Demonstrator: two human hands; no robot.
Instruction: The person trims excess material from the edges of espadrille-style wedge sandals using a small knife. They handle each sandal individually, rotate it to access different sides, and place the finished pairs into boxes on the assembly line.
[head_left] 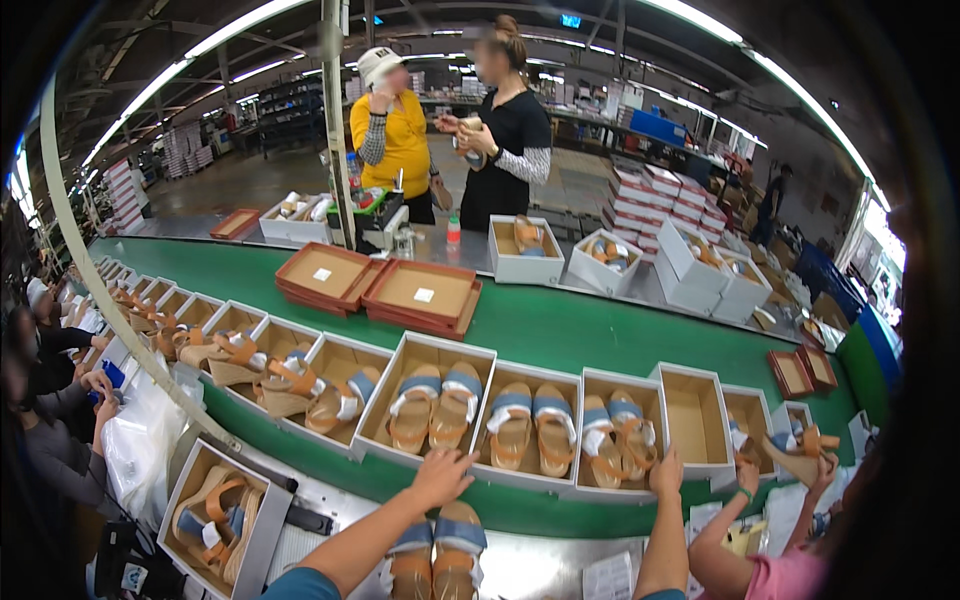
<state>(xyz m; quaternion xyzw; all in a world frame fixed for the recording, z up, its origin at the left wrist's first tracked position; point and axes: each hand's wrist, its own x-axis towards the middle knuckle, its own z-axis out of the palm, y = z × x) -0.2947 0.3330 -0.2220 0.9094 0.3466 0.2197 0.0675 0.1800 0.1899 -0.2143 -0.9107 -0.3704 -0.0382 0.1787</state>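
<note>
Shoebox (428, 405), white card, open, is sitting on the green conveyor belt (560, 330) just ahead of the person, holding a pair of tan sandals with blue straps. Left hand (443, 477) is resting on its near rim, grip spread flat, clamped on nothing. Right hand (666, 470) is touching the near edge of the box of sandals (618, 432) two places to the right; its fingers are turned away, so I cannot tell how that grip is standing.

Judgement: steadying a box well here is calling for light pressure on the rim only, fingers kept out of the sandals and clear of the neighbouring walls, since the boxes are riding edge to edge.

A second sandal pair (437, 560) is lying on the steel bench (540, 565) below the left forearm.

Packaging: two brown lids (378, 285) with small white labels are lying mid-belt. One empty box (695, 418) is sitting right of the row. White cartons with red bands (665, 195) are stacked far right. Another person's hands (790, 462) are lifting a sandal at lower right.
</note>
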